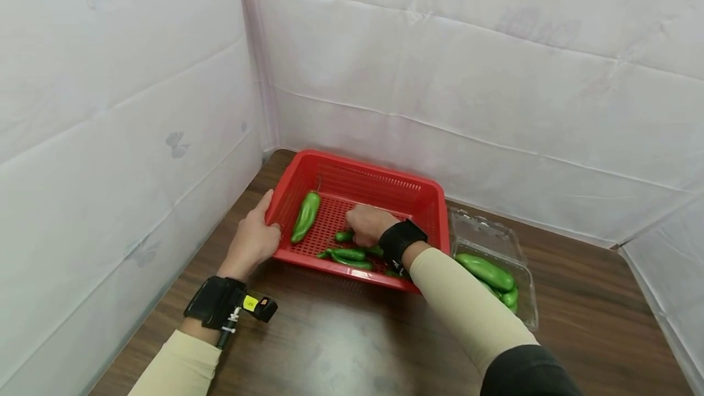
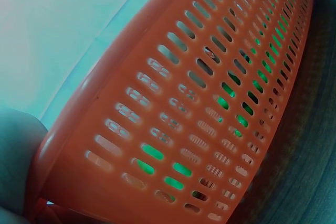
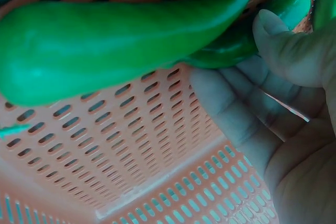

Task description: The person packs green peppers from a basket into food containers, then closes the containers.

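My left hand [image 1: 253, 240] grips the left rim of a red perforated plastic basket [image 1: 357, 179]. My right hand [image 1: 371, 223] reaches down inside the basket. In the right wrist view, its thumb and fingers hold a green pepper [image 3: 231, 48], beside a larger green pepper [image 3: 105, 51] nearer that camera. One long green pepper [image 1: 306, 216] lies by the basket's left wall. Several smaller green peppers [image 1: 352, 253] rest near the front wall, partly hidden by the right wrist. Seen from the left wrist, green shows through the slots of the basket wall [image 2: 79, 182].
Right of the basket, an open clear plastic clamshell box [image 1: 532, 304] contains several green peppers [image 1: 486, 271]. Both stand on a dark wood-grain table [image 1: 594, 316]. White sheeting [image 1: 467, 90] covers the walls behind and to the left, close to the basket's back.
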`<state>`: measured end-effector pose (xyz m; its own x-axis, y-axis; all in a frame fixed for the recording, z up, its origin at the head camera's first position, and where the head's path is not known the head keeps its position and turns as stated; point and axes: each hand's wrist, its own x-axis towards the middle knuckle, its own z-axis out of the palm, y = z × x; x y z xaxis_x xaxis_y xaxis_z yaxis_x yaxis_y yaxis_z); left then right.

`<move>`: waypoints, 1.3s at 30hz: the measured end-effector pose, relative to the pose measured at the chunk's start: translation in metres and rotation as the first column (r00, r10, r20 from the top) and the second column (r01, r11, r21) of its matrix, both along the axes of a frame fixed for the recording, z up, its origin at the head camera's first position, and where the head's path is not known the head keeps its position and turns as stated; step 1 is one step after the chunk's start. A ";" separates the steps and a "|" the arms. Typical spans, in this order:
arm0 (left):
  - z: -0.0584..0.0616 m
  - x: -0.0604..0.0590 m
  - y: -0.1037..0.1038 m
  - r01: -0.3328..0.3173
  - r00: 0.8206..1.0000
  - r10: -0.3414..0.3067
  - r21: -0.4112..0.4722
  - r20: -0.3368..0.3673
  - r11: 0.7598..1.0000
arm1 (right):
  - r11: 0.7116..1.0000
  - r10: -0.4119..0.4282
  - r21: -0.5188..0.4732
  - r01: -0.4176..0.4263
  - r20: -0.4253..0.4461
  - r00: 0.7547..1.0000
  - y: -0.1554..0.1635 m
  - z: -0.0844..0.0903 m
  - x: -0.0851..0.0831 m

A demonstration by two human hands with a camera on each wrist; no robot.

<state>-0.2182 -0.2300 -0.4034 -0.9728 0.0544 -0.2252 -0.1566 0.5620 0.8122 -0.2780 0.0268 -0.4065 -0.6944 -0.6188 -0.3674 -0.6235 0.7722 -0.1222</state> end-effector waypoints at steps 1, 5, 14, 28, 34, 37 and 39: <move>0.000 0.000 0.000 -0.002 1.000 0.002 0.002 0.000 1.000 | 1.000 0.006 -0.006 -0.006 0.000 1.000 0.000 0.000 0.000; 0.000 -0.001 -0.001 -0.002 1.000 0.002 -0.001 0.001 1.000 | 1.000 0.025 0.006 -0.025 -0.004 1.000 0.001 -0.001 -0.001; 0.000 0.000 -0.003 -0.003 1.000 0.003 -0.001 0.010 1.000 | 0.999 0.054 0.007 -0.054 0.009 0.998 0.000 0.001 0.000; -0.001 -0.007 -0.006 0.011 1.000 -0.011 -0.013 0.013 1.000 | 1.000 -0.015 -0.013 0.015 0.032 0.999 0.000 0.025 -0.005; -0.004 -0.010 -0.006 0.017 1.000 -0.016 -0.015 0.011 1.000 | 0.992 -0.047 -0.118 0.053 0.047 0.998 0.008 0.038 -0.005; -0.006 -0.012 -0.007 0.017 1.000 -0.017 -0.017 0.011 1.000 | 0.981 -0.053 -0.187 0.059 0.037 0.998 0.014 0.046 -0.004; -0.007 -0.013 -0.007 0.018 1.000 -0.018 -0.018 0.010 1.000 | 0.972 -0.051 -0.228 0.055 0.026 0.998 0.018 0.051 -0.003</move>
<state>-0.2316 -0.2375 -0.4106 -0.9695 0.0674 -0.2357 -0.1543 0.5794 0.8003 -0.2814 0.0453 -0.3554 -0.7226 -0.6503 -0.2345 -0.5780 0.7545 -0.3108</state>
